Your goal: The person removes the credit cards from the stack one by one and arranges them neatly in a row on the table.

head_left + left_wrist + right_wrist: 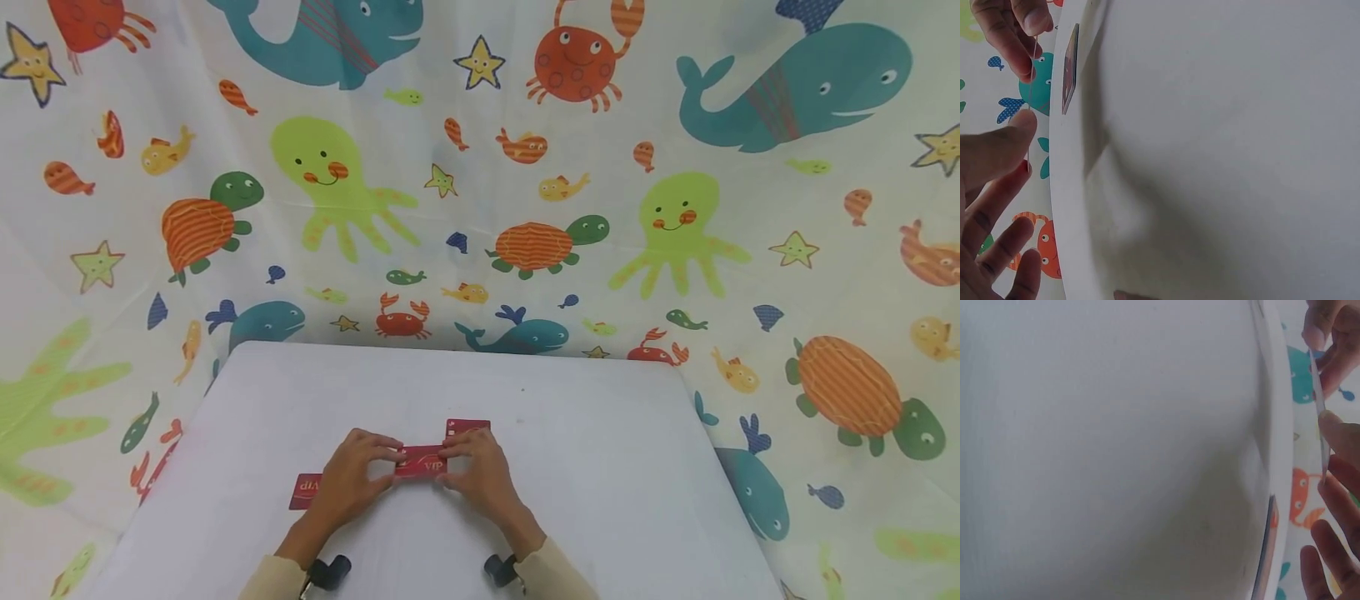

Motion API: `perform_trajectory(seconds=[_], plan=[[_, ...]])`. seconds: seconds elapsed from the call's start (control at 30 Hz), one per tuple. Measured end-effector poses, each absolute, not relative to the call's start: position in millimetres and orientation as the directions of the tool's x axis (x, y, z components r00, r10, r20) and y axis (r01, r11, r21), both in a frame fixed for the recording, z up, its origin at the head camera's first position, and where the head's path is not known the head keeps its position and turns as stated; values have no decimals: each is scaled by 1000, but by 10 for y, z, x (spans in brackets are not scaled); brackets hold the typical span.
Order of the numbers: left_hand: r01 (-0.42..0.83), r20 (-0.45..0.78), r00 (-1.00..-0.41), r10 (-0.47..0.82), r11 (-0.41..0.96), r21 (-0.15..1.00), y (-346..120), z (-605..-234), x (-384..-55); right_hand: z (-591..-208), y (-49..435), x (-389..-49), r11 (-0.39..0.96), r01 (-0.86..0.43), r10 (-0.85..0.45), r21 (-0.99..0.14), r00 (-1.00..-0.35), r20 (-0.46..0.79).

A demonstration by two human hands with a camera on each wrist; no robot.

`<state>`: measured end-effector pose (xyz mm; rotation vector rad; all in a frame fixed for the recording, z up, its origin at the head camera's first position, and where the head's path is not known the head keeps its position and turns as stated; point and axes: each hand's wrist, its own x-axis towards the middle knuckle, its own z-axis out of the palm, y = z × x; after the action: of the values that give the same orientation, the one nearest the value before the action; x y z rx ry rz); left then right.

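Between both hands is a red card with "VIP" lettering, which reads upside down in the head view. My left hand pinches its left end between thumb and fingers. Its right end is pinched by my right hand. Both wrist views show the held card edge-on, raised off the table. A second red card lies just behind my right hand, its lower part covered. Beside my left wrist lies a third red VIP card, partly hidden by that hand.
The cards are on a white-covered table. Its far edge meets a hanging white cloth printed with sea animals. Each wrist bears a dark camera mount, left and right.
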<state>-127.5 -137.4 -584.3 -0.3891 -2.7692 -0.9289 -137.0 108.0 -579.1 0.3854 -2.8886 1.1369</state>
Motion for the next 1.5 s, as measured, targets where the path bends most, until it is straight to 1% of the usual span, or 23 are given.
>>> perform_trajectory(seconds=[0.27, 0.47, 0.7, 0.9, 1.17, 1.5], plan=[[284, 243, -955, 171, 768, 574, -1470, -5810, -1188, -5839, 958, -1312, 732, -235, -224, -639, -969, 100], [299, 273, -947, 169, 779, 552, -1523, -5846, -1139, -5869, 900, -1277, 733, -250, -234, -633, -966, 111], [275, 243, -956, 165, 794, 542, -1600, -5849, -1072, -5951, 820, -1244, 734, -273, -256, -622, -959, 118], [266, 246, -957, 155, 809, 524, -1674, -5891, -1015, -5945, 737, -1212, 729, -284, -262, -622, -956, 130], [192, 161, -979, 123, 819, 541, -1741, -5952, -980, -5940, 657, -1175, 741, -269, -265, -616, -959, 100], [165, 124, -986, 116, 828, 536, -1807, -5921, -947, -5987, 560, -1157, 758, -275, -270, -592, -958, 98]])
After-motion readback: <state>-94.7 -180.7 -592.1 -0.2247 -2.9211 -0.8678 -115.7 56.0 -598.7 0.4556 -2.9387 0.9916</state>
